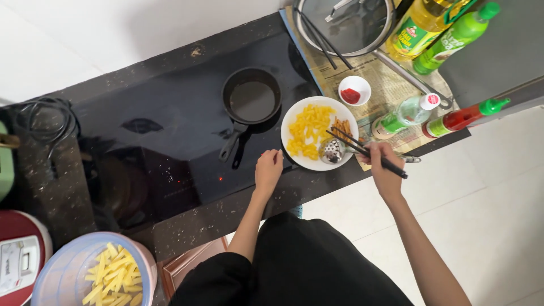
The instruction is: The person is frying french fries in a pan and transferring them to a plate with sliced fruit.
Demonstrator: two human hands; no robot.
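On the tabletop, I see my right hand gripping black chopsticks over a white plate of yellow pieces; left hand rests open beside it, empty pan nearby.

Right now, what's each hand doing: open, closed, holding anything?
Left hand: loosely curled, holding nothing, resting on the stove edge beside the white plate.
Right hand: closed on black chopsticks, tips over the plate.

Yellow fried pieces fill a white plate; black frying pan, black chopsticks, dark speckled counter, red sauce in a white bowl.
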